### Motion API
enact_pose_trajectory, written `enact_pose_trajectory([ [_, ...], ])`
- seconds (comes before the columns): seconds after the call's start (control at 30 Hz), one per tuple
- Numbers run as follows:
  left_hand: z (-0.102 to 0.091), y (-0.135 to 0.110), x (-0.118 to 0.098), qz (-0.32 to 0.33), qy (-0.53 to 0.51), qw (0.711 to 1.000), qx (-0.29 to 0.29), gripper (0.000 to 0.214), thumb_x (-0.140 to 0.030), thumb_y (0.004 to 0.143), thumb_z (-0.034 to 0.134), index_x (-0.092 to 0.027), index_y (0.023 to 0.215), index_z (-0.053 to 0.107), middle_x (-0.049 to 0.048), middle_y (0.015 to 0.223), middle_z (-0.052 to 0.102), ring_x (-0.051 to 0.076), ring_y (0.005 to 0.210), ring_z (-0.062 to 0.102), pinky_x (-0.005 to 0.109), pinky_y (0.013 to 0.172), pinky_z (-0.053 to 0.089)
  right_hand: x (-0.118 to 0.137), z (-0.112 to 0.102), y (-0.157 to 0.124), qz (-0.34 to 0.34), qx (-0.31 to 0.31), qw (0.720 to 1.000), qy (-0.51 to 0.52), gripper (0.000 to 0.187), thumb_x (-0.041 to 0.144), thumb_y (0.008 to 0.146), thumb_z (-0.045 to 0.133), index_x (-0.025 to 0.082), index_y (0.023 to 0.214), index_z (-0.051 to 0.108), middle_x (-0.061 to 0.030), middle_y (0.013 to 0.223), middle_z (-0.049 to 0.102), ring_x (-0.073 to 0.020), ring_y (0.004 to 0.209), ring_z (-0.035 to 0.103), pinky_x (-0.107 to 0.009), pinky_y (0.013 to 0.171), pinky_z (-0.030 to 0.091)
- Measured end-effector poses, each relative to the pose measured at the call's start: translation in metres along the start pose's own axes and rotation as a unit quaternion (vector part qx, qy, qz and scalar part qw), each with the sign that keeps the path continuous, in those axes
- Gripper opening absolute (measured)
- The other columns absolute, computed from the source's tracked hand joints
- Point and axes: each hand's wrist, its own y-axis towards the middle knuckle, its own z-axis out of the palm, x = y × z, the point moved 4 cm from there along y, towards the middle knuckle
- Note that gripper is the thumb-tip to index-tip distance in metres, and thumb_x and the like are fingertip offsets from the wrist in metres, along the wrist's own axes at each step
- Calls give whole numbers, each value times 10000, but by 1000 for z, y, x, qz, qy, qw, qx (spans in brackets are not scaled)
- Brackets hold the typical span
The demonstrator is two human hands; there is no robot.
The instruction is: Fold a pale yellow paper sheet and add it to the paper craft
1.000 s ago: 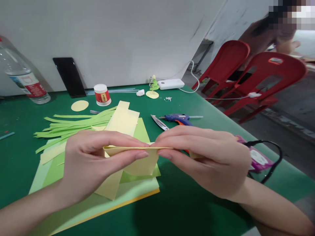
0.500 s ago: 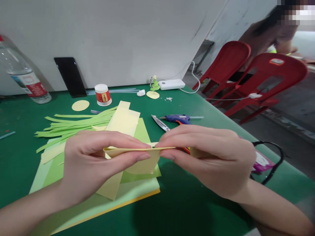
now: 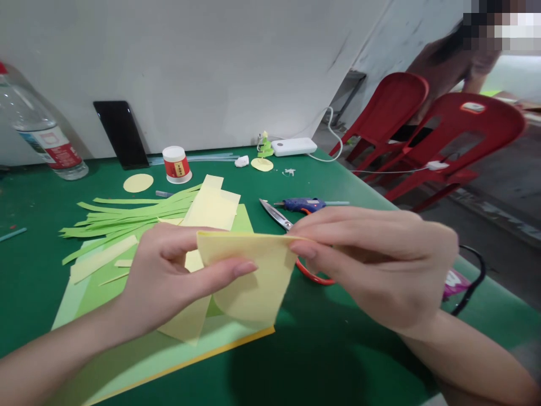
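Observation:
Between my two hands hangs a piece of pale yellow paper [image 3: 257, 282], its top edge looking folded and its lower part curved. My left hand [image 3: 169, 273] grips the left side, thumb across the near face and fingers behind. At the top right corner, my right hand [image 3: 380, 265] pinches the paper between thumb and fingers. Below and behind it lie green paper sheets [image 3: 169, 361], more pale yellow pieces [image 3: 215, 206] and a bunch of light green strips [image 3: 139, 211]. Scissors [image 3: 276, 214] with orange handles lie beyond the paper, partly covered by my right hand.
A blue glue gun [image 3: 304, 204] lies behind the scissors. Along the wall are a water bottle [image 3: 46, 129], a phone [image 3: 120, 135], a paper cup [image 3: 177, 166], a small green tree [image 3: 265, 145] and a white power bank-like box [image 3: 295, 146]. Red chairs [image 3: 469, 129] and another person [image 3: 443, 73] are at right.
The paper has tilted so that its broad face shows toward me, where before its edge showed. My right hand has shifted slightly right to the corner, and my left thumb lies flat across the face.

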Motion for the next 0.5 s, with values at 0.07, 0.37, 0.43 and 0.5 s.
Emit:
enact_pose_trajectory([
  [0.07,0,4,3,16,26,999,23,169,-257,778,631,-238,611,648,-69,527,602,66,440,487,183,393,359,-9,-4,0,33,-13,999,33,188,67,721,639,213,604,651,39,570,636,-80,513,571,-187,462,471],
  [0.37,-5,12,19,-35,86,992,87,442,-344,858,468,-171,479,322,-43,484,200,73,422,207,234,388,164,-36,-7,8,143,19,978,150,128,132,730,635,178,614,664,31,568,613,-45,405,451,-194,381,363],
  [0.43,-7,12,20,-45,85,991,91,446,-356,851,473,-173,481,306,-44,493,182,77,429,200,237,400,160,-36,-8,13,158,64,976,133,115,138,721,637,157,608,651,21,568,614,-53,436,469,-186,393,364],
  [0.5,-6,13,22,-51,83,988,120,454,-346,849,477,-170,483,274,-47,497,161,76,431,187,240,410,153,-36,-6,15,163,160,969,97,98,134,726,620,138,630,639,9,597,620,-63,504,500,-180,437,381],
])
